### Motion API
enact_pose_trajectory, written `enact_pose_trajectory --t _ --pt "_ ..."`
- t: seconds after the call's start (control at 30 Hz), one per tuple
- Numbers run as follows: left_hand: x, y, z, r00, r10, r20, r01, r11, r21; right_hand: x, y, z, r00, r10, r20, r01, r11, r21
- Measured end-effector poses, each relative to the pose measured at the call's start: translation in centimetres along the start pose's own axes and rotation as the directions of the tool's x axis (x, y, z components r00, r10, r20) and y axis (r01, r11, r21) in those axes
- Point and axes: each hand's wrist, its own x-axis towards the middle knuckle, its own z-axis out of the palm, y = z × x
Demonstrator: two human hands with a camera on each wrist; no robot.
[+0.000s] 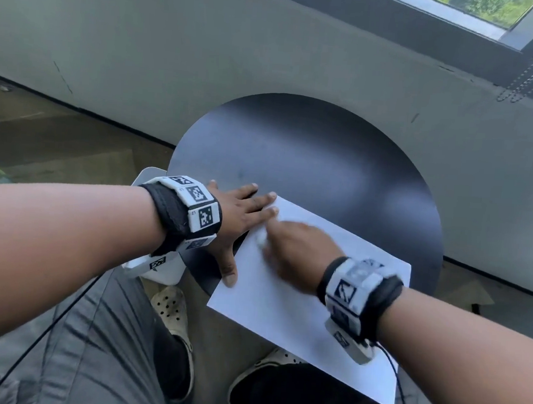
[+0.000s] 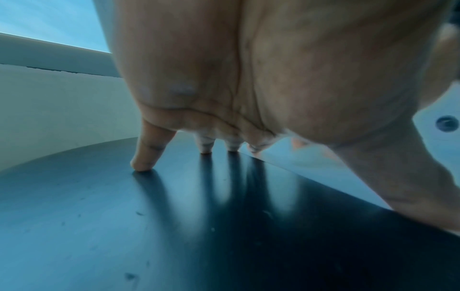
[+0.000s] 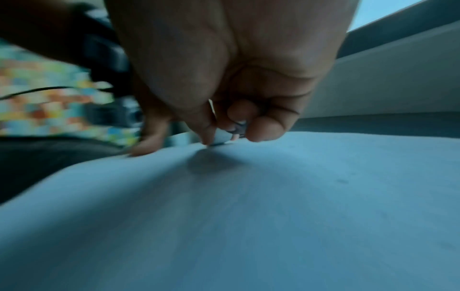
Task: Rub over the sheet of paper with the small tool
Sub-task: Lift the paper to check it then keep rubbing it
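Observation:
A white sheet of paper [image 1: 301,313] lies on the round black table [image 1: 310,160], its near part hanging over the front edge. My left hand [image 1: 242,212] lies flat with spread fingers, thumb and two fingertips pressing the sheet's left edge and far corner. My right hand [image 1: 290,245], blurred, pinches a small pale tool [image 1: 260,238] down onto the paper near that corner. In the right wrist view the tool [image 3: 221,135] shows between thumb and curled fingers, touching the paper [image 3: 248,216]. The left wrist view shows the fingertips [image 2: 141,165] on the table [image 2: 124,226].
A grey wall [image 1: 206,53] rises just behind the table, with a window frame [image 1: 464,23] at the top right. A white stool or base [image 1: 157,269] stands by the table's left edge. My knees and shoes [image 1: 173,315] are under the table's front.

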Motion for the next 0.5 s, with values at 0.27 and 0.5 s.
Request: enact_pose_trajectory --t 0.27,0.5 --pt "0.2 0.1 0.0 1.000 -0.010 0.010 0.009 1.000 0.008 1.1 4.6 -1.2 0.932 0.358 0.052 -0.359 0.933 0.007" --pt "0.1 0.6 -0.4 0.999 -0.020 0.049 0.019 1.000 0.020 -2.8 0.3 -0.1 0.982 -0.113 0.151 0.115 0.993 -0.004"
